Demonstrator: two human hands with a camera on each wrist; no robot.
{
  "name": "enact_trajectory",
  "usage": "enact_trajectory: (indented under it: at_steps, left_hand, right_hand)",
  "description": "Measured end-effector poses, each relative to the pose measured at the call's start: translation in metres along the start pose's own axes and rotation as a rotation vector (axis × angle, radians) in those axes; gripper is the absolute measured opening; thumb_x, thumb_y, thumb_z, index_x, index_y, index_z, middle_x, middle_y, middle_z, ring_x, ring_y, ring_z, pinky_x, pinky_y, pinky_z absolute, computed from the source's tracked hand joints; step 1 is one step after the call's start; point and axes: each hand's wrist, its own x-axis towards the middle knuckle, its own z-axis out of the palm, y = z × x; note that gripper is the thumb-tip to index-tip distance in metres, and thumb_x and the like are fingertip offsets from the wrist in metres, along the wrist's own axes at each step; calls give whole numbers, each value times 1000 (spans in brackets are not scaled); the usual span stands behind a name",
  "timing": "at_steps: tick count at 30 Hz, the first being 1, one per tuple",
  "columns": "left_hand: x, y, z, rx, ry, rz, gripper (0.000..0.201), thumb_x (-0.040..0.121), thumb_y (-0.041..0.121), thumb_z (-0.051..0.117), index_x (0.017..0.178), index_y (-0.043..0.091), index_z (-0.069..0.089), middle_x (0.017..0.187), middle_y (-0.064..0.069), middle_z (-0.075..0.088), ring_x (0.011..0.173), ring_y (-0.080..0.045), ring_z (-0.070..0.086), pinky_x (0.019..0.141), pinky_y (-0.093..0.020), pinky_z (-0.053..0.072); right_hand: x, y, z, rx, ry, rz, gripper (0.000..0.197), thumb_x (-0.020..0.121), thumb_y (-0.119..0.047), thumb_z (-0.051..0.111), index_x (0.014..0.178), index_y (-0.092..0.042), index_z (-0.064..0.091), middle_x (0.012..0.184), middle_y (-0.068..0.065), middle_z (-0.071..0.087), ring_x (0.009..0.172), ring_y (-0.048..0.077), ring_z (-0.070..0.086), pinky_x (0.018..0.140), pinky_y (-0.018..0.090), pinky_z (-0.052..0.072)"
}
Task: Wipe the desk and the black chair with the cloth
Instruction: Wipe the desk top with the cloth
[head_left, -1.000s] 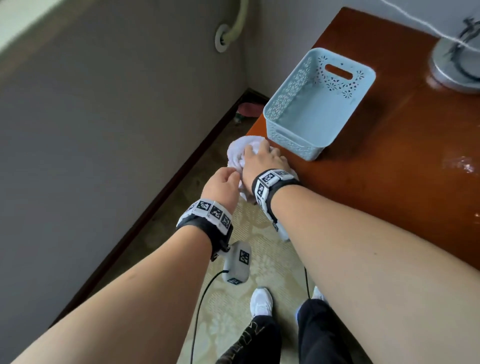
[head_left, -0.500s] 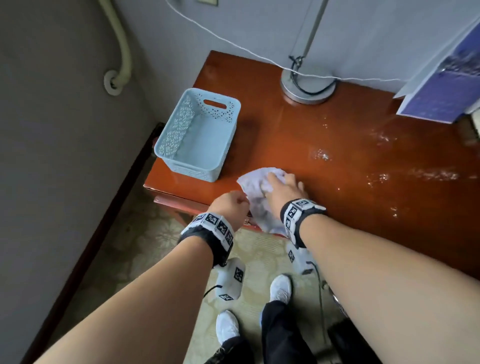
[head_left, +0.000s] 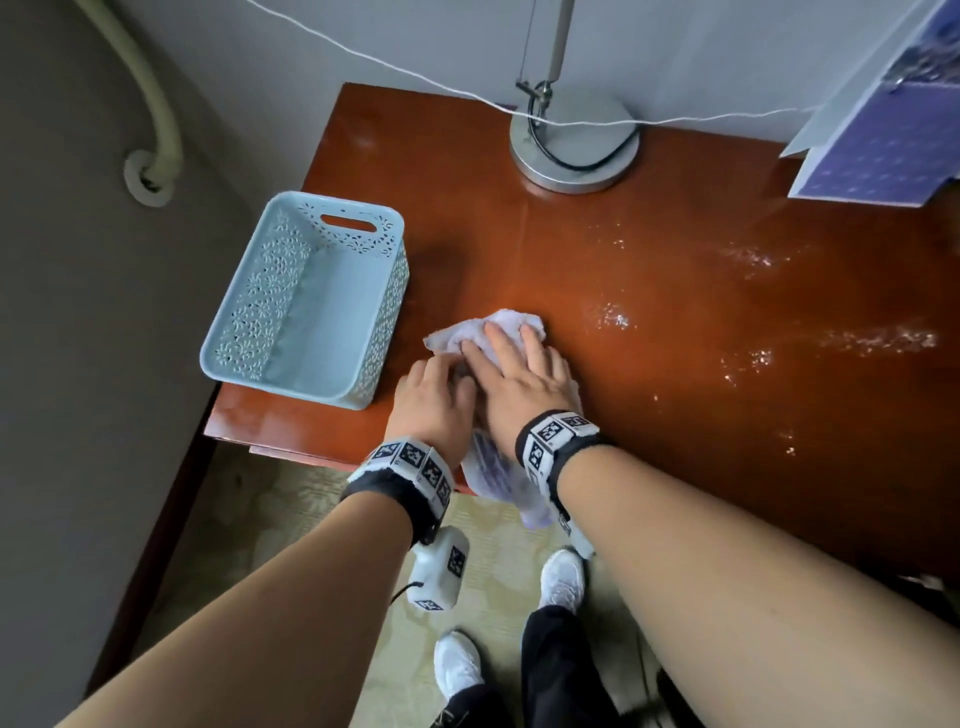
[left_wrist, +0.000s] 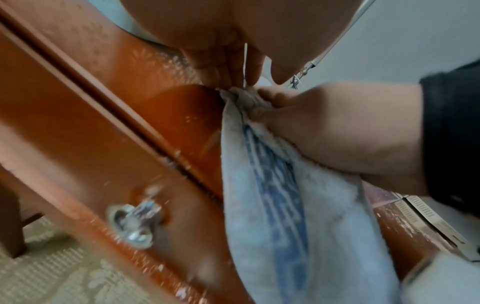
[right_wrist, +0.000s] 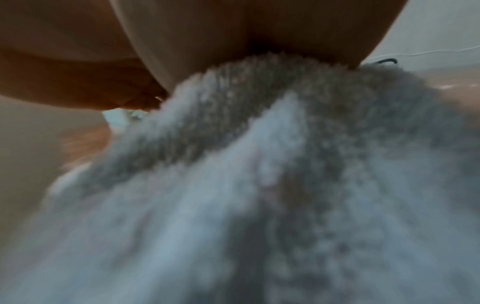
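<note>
A pale cloth (head_left: 506, 325) with a blue stripe lies on the wet, red-brown desk (head_left: 675, 415) near its front edge, and one end hangs over the edge. My right hand (head_left: 519, 374) lies flat on the cloth and presses it down with straight fingers. My left hand (head_left: 436, 395) rests beside it, fingertips (left_wrist: 233, 74) touching the bunched left edge of the cloth (left_wrist: 272, 205). In the right wrist view the cloth (right_wrist: 259, 185) fills the picture under my palm. I cannot make out the black chair.
A light blue basket (head_left: 387, 322) stands at the desk's left end, close to my left hand. A lamp base (head_left: 574, 150) and a purple card (head_left: 872, 156) stand at the back. Water streaks (head_left: 878, 340) lie to the right. A drawer knob (left_wrist: 135, 222) sits below the edge.
Both hands and the cloth have moved right, from the desk's left corner in front of the basket to farther along the top. My right hand now lies flatter on the cloth.
</note>
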Motion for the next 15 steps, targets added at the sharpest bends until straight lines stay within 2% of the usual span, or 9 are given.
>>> enact_trajectory:
  at_steps: [3,5,8,11,15]
  left_hand:
    - [30,8,10,-65,-23,54,45,105,33,49,146,16,50,140,-11,58,131,-30,49,115,-38,32]
    - [48,16,19,-134,-29,81,56,106,37,44,157,14,37,153,-12,48,142,-29,43,121,-44,31]
    - [77,30,30,-167,-31,88,63,110,40,35,166,17,16,170,-10,24,158,-29,20,129,-47,17]
    - [108,48,39,-44,-82,-5,61,111,48,18,167,29,2,175,2,2,161,-26,-5,130,-45,-5]
    - [132,65,46,116,-196,-187,60,106,61,3,162,44,-13,170,21,-18,158,-18,-21,126,-47,-17]
  right_hand:
    - [41,18,-19,-30,13,13,59,99,-37,34,152,-49,11,168,-13,-5,153,32,-7,122,52,12]
    - [70,30,-32,-39,2,29,64,97,-33,38,152,-47,10,168,-13,-6,153,33,-8,122,52,11]
    - [113,48,-51,-20,-24,84,74,92,-29,46,153,-46,9,168,-14,-7,153,33,-9,121,54,13]
    - [149,66,-62,-27,12,104,75,88,-38,53,150,-46,13,167,-12,-1,152,35,-2,116,53,21]
    - [174,84,-68,-24,65,94,65,91,-46,48,148,-47,17,166,-10,6,150,34,6,112,52,26]
